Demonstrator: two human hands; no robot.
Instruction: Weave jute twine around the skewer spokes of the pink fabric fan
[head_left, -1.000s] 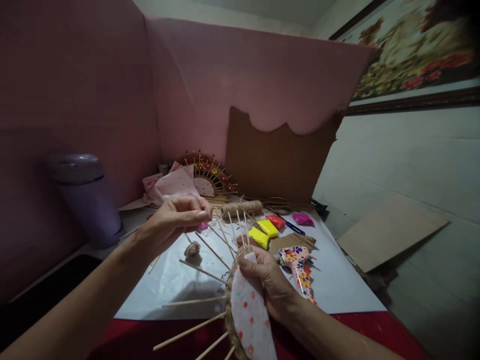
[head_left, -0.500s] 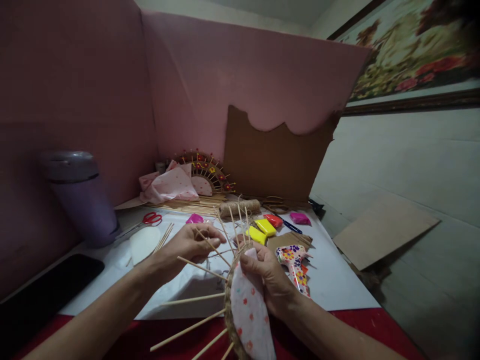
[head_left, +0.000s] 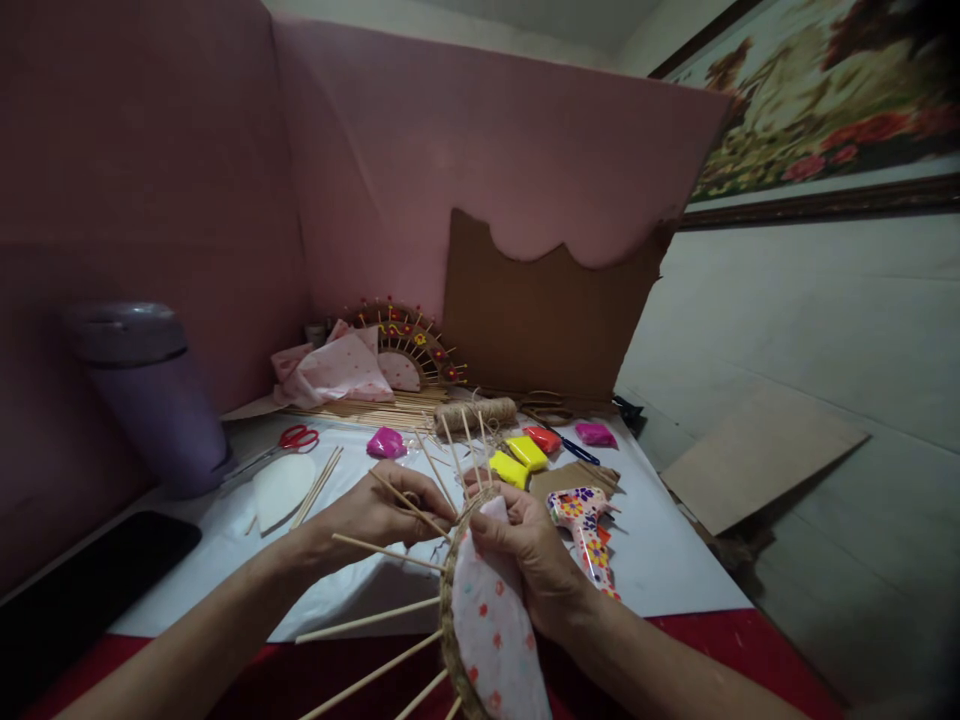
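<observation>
My right hand grips a half-round piece covered in white cloth with red dots, thumb on the cloth and fingers behind. Brown twine is wound along the curved rim, and thin wooden sticks spread outward from it like rays. At the upper part of the rim, my left hand reaches in among the sticks with its fingers pinched together. A strand of twine seems to be held there, though the fingertips are partly hidden behind a stick.
A floral glue gun lies right of my hands. Behind are yellow packets, a twine roll and a decorated half-round fan. Red-handled scissors, a purple tumbler and a black phone are left. Cardboard stands behind.
My left hand has moved right and down, closer to the rim, and its fingers have drawn together. The half-round piece has shifted slightly left in view.
</observation>
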